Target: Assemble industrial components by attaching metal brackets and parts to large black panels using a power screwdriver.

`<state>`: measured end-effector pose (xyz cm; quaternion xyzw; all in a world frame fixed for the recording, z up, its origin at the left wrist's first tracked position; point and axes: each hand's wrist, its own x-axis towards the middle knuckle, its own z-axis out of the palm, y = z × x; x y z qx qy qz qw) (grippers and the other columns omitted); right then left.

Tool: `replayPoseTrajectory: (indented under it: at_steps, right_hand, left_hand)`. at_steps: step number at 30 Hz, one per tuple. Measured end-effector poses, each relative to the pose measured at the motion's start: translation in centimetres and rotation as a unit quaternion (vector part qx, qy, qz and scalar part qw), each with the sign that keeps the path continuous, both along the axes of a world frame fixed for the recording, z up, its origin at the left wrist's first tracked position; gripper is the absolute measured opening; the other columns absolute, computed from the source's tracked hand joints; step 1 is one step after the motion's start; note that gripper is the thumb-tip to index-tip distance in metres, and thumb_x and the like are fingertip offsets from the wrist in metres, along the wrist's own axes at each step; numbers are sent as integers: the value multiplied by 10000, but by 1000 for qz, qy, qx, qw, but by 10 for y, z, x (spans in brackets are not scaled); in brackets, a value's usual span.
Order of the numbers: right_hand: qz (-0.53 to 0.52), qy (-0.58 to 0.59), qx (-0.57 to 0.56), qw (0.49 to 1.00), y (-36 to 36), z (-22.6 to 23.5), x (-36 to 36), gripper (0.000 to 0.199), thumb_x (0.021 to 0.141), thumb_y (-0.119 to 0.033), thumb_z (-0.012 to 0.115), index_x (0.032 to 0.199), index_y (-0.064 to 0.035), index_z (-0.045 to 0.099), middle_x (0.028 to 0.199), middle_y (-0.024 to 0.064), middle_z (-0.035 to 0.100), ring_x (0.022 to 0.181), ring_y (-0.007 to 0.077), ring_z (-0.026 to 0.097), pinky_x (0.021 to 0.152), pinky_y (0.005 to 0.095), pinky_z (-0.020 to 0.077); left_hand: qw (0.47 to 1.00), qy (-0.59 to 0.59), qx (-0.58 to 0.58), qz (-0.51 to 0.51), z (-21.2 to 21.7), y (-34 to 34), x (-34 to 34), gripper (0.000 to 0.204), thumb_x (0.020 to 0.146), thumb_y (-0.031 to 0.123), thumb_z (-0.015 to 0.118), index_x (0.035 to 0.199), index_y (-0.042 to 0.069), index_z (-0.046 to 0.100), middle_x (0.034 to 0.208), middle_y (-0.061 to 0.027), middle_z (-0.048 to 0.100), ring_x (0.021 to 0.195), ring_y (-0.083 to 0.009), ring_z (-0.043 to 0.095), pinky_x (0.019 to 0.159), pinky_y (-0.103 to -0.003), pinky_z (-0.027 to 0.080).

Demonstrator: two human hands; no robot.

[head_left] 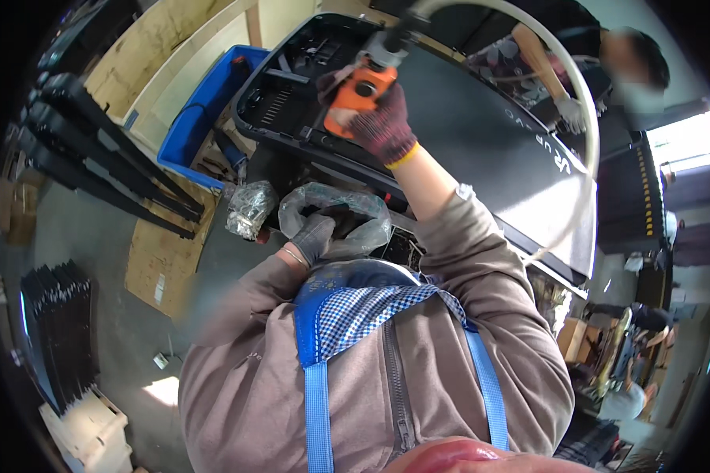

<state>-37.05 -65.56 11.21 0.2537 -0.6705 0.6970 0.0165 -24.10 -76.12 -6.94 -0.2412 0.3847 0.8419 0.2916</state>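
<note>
My right hand, in a dark red knit glove with a yellow cuff, is wrapped round an orange handheld power tool. The tool's grey and dark front end points up and away, and is slightly blurred. Below it lies a long black panel with a black moulded frame at its left end. My left hand, in a grey glove, reaches into an open clear plastic bag close to my apron. The bag hides its fingers. Beside that bag sits another plastic bag, with small shiny contents.
A blue bin stands left of the frame, near tall black metal parts. Black stacked pieces stand at lower left. Across the panel, a co-worker's gloved hand is at its far edge. A pale hose arcs over the right side.
</note>
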Motion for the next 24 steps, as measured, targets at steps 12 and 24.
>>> replayPoseTrajectory:
  at_steps: [12, 24]
  right_hand:
    - [-261, -124, -324, 901, 268, -51, 226, 434, 776, -170, 722, 1135, -40, 517, 1093, 205, 603, 951, 337, 632, 817, 470, 544]
    - [-624, -216, -308, 685, 385, -234, 386, 232, 794, -124, 614, 1007, -33, 607, 1016, 178, 661, 801, 260, 663, 619, 359, 506]
  left_hand:
    - [914, 300, -138, -235, 18, 25, -25, 272, 912, 7, 521, 1173, 20, 595, 1142, -99, 650, 1010, -201, 640, 790, -265, 525]
    - [349, 795, -450, -207, 92, 150, -54, 610, 759, 213, 746, 1311, 108, 509, 1343, -80, 515, 1266, -314, 452, 1061, -428, 361]
